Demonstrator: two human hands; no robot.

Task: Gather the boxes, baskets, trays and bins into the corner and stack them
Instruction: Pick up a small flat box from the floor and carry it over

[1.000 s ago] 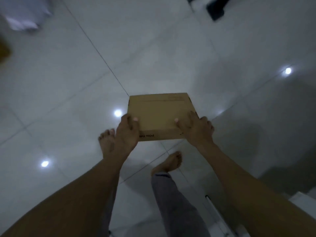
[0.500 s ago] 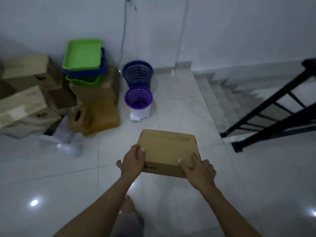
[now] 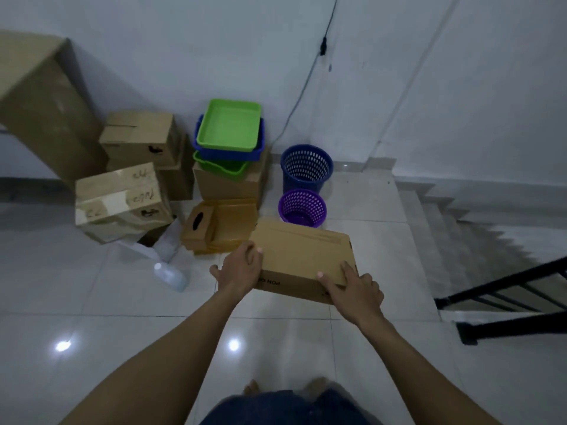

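A carton [image 3: 302,254] is held above the floor [image 3: 92,302], with the left hand [image 3: 239,271] gripping its left end and the right hand [image 3: 352,289] its near right corner. Just beyond it stands the near basket [image 3: 302,207], with the far basket [image 3: 306,167] behind that, by the wall. Left of the baskets, nested trays [image 3: 230,130] rest on a box [image 3: 224,185]. Farther left, more boxes [image 3: 122,197] are piled. A bottle [image 3: 170,276] lies on the floor left of the hands. Stairs [image 3: 445,216] lie to the right.

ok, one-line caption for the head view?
Left hand and right hand hold a box before the corner boxes, green tray, blue basket and purple basket.
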